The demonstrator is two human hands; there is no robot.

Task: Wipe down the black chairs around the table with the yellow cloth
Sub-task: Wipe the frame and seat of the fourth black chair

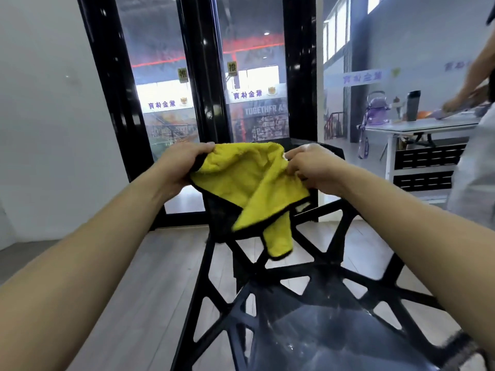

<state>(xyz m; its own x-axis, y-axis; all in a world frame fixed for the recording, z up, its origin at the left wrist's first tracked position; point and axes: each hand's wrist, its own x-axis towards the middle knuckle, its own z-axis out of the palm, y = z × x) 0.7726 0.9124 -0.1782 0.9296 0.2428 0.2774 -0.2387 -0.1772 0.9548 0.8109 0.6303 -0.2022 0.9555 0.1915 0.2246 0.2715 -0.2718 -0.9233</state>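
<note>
Right now both hands are up in front of the camera, holding the yellow cloth (249, 180) between them above a black chair (302, 298); the left hand (182, 167) has its fingers curled over the cloth's upper left corner, thumb under and fingers closed on the fabric; the right hand (313, 167) is pinching the cloth's right edge, fingertips bunched tight on a fold; so both are clamped on the cloth, neither spread. The cloth hangs slack between the two grips, yellow side facing the camera, with a dark trim along its border and a dark underside showing at the lower left; one loose corner droops down towards the chair's back, though whether it touches the frame I cannot tell. The chair sits directly below, a glossy black piece with triangular cut-outs across its back and seat; the seat fills the lower right of the view and shows pale smears on its sheen. Behind the hands stands a black-framed glass door (203, 103) with printed signs on its panes; the floor (150, 277) is pale wood plank. Off to the right there is a white table (417, 125) carrying a dark bottle (412, 105) and a purple kettle-shaped item (376, 108); another person (474, 145) stands at that table, arm reaching over it.
</note>
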